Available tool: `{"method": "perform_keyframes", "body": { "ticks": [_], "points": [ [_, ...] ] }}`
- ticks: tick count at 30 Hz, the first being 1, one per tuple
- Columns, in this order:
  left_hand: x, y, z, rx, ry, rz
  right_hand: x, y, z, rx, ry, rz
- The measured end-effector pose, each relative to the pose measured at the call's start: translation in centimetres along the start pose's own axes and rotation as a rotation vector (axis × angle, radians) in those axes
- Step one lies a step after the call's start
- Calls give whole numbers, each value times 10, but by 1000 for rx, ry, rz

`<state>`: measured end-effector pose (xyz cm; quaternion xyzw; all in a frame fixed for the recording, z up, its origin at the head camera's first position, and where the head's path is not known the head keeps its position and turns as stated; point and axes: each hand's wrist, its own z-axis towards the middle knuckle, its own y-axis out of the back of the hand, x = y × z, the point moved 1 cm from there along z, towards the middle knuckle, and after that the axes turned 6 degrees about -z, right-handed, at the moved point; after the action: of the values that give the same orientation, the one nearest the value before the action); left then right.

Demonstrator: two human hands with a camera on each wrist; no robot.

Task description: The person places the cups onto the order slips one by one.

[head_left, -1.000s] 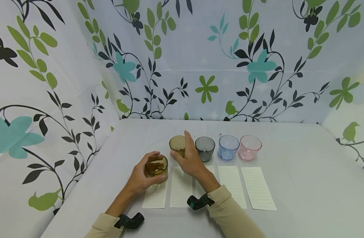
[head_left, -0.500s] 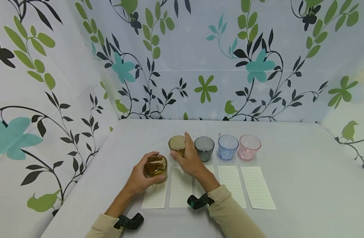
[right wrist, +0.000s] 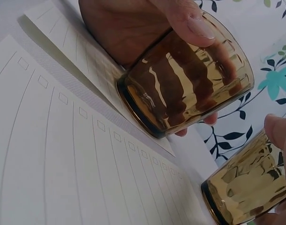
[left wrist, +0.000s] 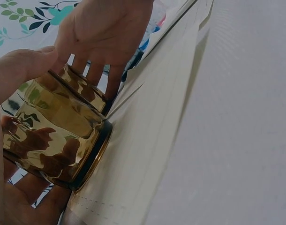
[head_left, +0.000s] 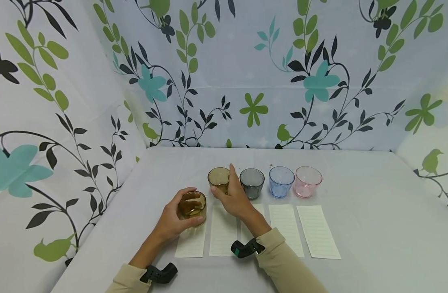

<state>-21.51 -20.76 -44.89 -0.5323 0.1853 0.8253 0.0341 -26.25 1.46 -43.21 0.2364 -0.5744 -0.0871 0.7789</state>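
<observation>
In the head view my left hand (head_left: 171, 217) grips an amber glass (head_left: 192, 204) that stands upright at the far end of the leftmost paper strip (head_left: 190, 244). Its thumb lies along the near side and its fingers wrap the far side, as the right wrist view shows with the same amber glass (right wrist: 180, 79). My right hand (head_left: 235, 198) holds a second, lighter amber glass (head_left: 218, 178) in the back row, thumb on the near side and fingers along its right. In the left wrist view the left hand's glass (left wrist: 58, 131) hides part of the other.
Right of the second amber glass stand a grey glass (head_left: 252, 184), a blue glass (head_left: 281, 182) and a pink glass (head_left: 307, 182). Several lined paper strips lie in front of them, the rightmost (head_left: 318, 232) slightly angled. Patterned cloth (head_left: 209, 81) hangs behind the white table (head_left: 374, 203).
</observation>
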Motion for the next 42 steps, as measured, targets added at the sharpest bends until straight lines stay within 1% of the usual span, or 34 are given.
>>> {"method": "perform_keyframes", "body": {
  "ticks": [5, 10, 14, 20, 25, 30, 36, 42],
  "points": [
    [1, 1, 0, 1, -4, -5, -2, -3, 1, -12, -21, 24],
    [4, 2, 0, 4, -8, -5, -3, -6, 2, -22, -59, 32],
    [3, 2, 0, -1, 4, 13, -3, -6, 1, -31, -75, 36],
    [-1, 1, -1, -15, 28, 52, -4, -6, 1, -41, -70, 34],
    [-2, 1, -1, -28, 49, 81, -5, -6, 1, -60, -73, 24],
    [-2, 1, -1, -30, 62, 81, -3, -6, 1, -75, -65, 43],
    [-1, 1, 0, -29, 54, 77, -4, -7, 2, -93, -42, 40],
    [0, 1, -1, -29, 55, 74, -3, -8, 0, -103, -41, 42]
  ]
}}
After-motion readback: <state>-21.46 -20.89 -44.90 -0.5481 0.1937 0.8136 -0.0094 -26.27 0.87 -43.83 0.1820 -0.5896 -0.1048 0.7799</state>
